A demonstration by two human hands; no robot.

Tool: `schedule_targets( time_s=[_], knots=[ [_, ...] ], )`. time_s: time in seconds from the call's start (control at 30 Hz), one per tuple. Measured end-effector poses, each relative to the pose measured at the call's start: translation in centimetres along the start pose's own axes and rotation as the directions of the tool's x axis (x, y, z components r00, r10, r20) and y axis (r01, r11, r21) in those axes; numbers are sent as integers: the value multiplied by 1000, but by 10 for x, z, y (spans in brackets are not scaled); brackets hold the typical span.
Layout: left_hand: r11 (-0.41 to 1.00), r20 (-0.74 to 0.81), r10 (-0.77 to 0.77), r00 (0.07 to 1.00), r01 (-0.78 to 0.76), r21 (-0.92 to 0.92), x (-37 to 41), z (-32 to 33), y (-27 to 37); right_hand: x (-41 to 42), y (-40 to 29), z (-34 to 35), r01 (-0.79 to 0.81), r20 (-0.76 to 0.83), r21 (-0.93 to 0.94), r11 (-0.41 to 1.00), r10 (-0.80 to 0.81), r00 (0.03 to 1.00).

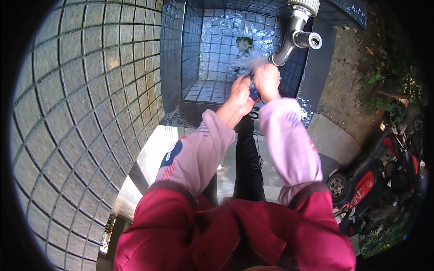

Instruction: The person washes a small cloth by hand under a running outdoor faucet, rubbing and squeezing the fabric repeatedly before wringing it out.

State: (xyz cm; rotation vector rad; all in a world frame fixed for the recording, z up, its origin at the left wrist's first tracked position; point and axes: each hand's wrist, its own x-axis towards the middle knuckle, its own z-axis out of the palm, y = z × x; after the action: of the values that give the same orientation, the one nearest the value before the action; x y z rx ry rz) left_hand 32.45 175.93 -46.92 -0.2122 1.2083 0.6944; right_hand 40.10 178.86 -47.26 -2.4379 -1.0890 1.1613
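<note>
Water runs from a metal tap [286, 50] into a tiled sink [172, 67]. Just below the spout, my left hand [241, 91] and my right hand [267, 79] are close together over the near part of the basin. Between them they hold a small dark blue object [254, 92], mostly hidden by my fingers and the splashing water; what it is I cannot tell. My right hand is curled at its top right side, my left hand supports it from the left. A dark clump [244, 44] lies on the wet basin floor beyond my hands.
A tiled wall [84, 101] rises on the left. The sink's dark rim [315, 81] borders bare soil [346, 81] with plants on the right. A red and black wheeled vehicle [362, 186] stands at the lower right. My dark shoe [245, 127] is beneath the near rim.
</note>
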Motion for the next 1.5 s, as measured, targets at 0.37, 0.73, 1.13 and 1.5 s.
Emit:
schedule_targets(
  time_s=[0.37,0.73,1.13,1.5],
  knots=[
    [990,84,126,988,-131,50,42,-53,25,-58,-7,29,370,-115,346,862,-352,929],
    [897,326,252,911,-346,275,-29,-14,33,-65,28,-34,-475,495,843,253,-15,869],
    [904,-277,-69,958,178,389,-16,-14,52,-94,11,-10,266,-21,479,837,-292,956],
    [990,46,-31,998,24,137,-21,-3,25,3,15,-10,-122,141,530,839,55,988]
  ],
)
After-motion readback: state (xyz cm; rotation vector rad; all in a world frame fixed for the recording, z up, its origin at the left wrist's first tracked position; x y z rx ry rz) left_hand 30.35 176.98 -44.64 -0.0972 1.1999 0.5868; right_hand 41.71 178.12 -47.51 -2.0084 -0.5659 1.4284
